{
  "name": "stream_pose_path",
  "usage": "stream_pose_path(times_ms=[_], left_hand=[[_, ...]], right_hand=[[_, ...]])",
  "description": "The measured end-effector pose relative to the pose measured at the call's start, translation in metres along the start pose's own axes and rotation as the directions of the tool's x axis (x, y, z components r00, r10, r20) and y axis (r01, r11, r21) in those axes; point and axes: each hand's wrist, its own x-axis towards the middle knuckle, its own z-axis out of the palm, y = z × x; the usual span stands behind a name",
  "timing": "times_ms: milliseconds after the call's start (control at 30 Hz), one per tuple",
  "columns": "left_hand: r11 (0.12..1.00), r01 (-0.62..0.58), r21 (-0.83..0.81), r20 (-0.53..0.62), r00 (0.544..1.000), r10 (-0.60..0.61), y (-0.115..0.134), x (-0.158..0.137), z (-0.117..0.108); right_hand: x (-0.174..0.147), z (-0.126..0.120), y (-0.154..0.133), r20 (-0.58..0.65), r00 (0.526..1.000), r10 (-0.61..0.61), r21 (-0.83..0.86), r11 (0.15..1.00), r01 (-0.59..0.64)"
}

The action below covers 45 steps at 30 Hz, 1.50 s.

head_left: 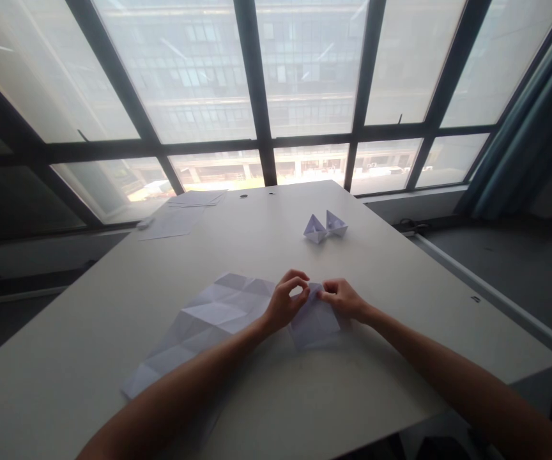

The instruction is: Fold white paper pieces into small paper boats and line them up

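Note:
A small folded sheet of white paper (315, 322) is between my two hands, just above or on the table. My left hand (285, 300) pinches its upper left edge, thumb and forefinger curled into a ring. On the upper right edge, my right hand (343, 298) grips the same paper with bent fingers. Beside and partly behind my left forearm lies a larger creased white sheet (213, 310), opened out with many fold lines. Farther off stand two folded paper boats (315, 230), side by side with pointed tops.
The white table (400, 358) reaches toward the windows. Flat paper sheets (173, 222) lie at its far left, with a small white object (145, 223) at the edge. A blue curtain (510, 121) hangs on the right.

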Motion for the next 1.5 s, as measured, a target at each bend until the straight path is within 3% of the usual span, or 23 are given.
stream_pose_path(times_ms=[167,333,467,567,633,933,1000,1133,1233,1333,1400,1500], left_hand=[[0.997,-0.078,-0.015,0.087,0.993,0.079,0.002,-0.004,0.002],[0.997,-0.079,-0.002,0.099,0.992,0.079,-0.001,-0.004,0.002],[0.998,0.057,-0.003,0.071,0.996,-0.057,-0.009,-0.004,0.005],[0.976,0.215,0.028,0.062,0.974,-0.216,-0.016,-0.003,0.006],[0.966,0.251,0.066,0.09,0.962,-0.256,-0.017,-0.003,0.006],[0.972,0.178,0.153,0.02,0.983,-0.183,-0.015,-0.002,0.002],[0.97,0.132,0.204,-0.037,0.991,-0.127,-0.018,-0.001,0.001],[0.929,0.063,0.364,-0.086,0.996,-0.034,-0.022,-0.003,0.0],[0.895,0.038,0.445,-0.008,0.999,-0.039,-0.024,-0.006,0.003],[0.869,-0.024,0.495,0.17,0.983,-0.069,-0.027,-0.008,0.007],[0.853,-0.086,0.514,0.328,0.939,-0.103,-0.029,-0.01,0.007],[0.839,-0.149,0.523,0.503,0.849,-0.163,-0.032,-0.011,0.006]], right_hand=[[-0.001,0.004,0.001,0.017,1.0,-0.004,0.082,0.997,0.003],[-0.001,0.006,-0.001,0.005,1.0,0.026,0.084,0.996,-0.026],[0.001,0.005,-0.002,-0.035,0.999,-0.007,0.027,1.0,0.008],[0.001,0.006,-0.002,-0.037,0.999,-0.019,0.0,1.0,0.019],[0.001,0.007,-0.001,-0.048,0.999,-0.001,0.005,1.0,0.001],[0.0,-0.002,0.0,0.072,0.997,0.024,-0.057,0.998,-0.02],[0.001,-0.004,0.004,0.033,0.997,0.071,-0.009,0.997,-0.071],[0.004,-0.006,0.011,-0.168,0.969,0.182,0.1,0.981,-0.167],[0.006,-0.005,0.014,-0.233,0.936,0.264,0.236,0.949,-0.209],[0.008,-0.004,0.015,-0.258,0.918,0.3,0.265,0.936,-0.232],[0.007,-0.004,0.015,-0.244,0.93,0.274,0.117,0.961,-0.252],[0.003,-0.005,0.014,-0.225,0.963,0.147,-0.343,0.914,-0.219]])
